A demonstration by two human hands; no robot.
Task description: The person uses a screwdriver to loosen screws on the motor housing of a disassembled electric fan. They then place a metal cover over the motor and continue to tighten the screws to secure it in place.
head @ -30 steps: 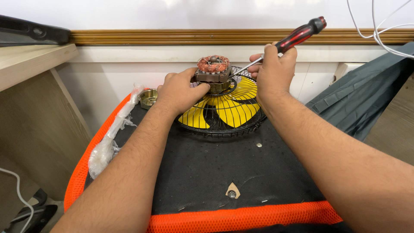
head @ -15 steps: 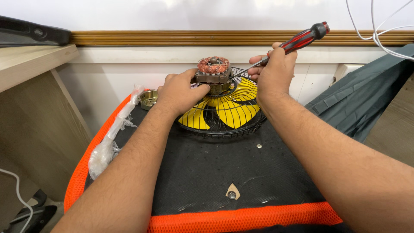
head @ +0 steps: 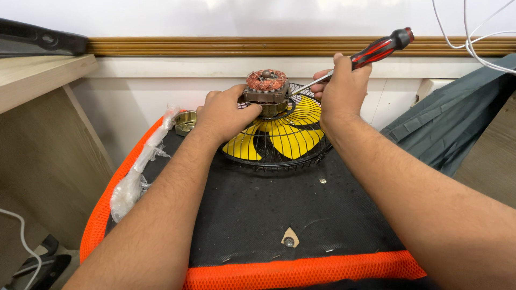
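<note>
On the black-and-orange pad [head: 258, 225], a loose screw [head: 322, 181] nearest. Beyond, yellow-bladed fan [head: 285, 137] in wire cage. Left hand [head: 226, 115] fingers pinch the copper-wound motor [head: 266, 88]; right hand [head: 344, 88] fingers wrapped around red-black screwdriver [head: 376, 51], tip at motor.

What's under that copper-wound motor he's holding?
Under the motor sit yellow fan blades inside a black wire guard. The left hand covers the blades' left part; the hub beneath the motor is hidden.
</note>
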